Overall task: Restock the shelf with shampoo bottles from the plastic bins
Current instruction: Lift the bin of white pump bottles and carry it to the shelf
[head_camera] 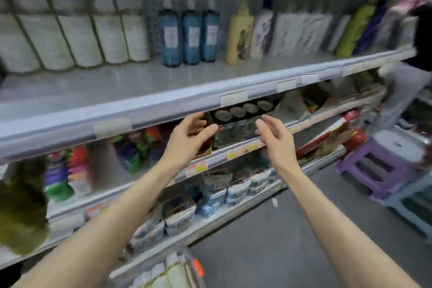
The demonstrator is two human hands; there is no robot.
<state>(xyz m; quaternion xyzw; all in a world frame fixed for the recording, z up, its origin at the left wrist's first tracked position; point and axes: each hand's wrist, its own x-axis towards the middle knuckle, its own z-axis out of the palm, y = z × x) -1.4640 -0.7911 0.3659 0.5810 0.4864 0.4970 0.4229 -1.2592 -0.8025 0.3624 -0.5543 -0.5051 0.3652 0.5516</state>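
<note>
Both my hands hang in the air in front of the shelving, palms facing each other, holding nothing. My left hand [187,134] and my right hand [274,135] have relaxed, slightly bent fingers. Above them runs the grey shelf [131,86] with a row of white bottles [79,37] on the left, three blue pump bottles [190,30] in the middle, then a yellow bottle [239,35] and a white-and-purple bottle [263,30]. At the bottom edge a clear plastic bin [173,271] holds several pale bottles. The picture is motion-blurred.
Lower shelves [210,215] carry packed goods and small packets. Purple and blue plastic stools [383,166] stand on the grey floor at the right. A person in a dark top and grey trousers [411,82] stands at the far right. A dark green fuzzy item [21,206] hangs at the left.
</note>
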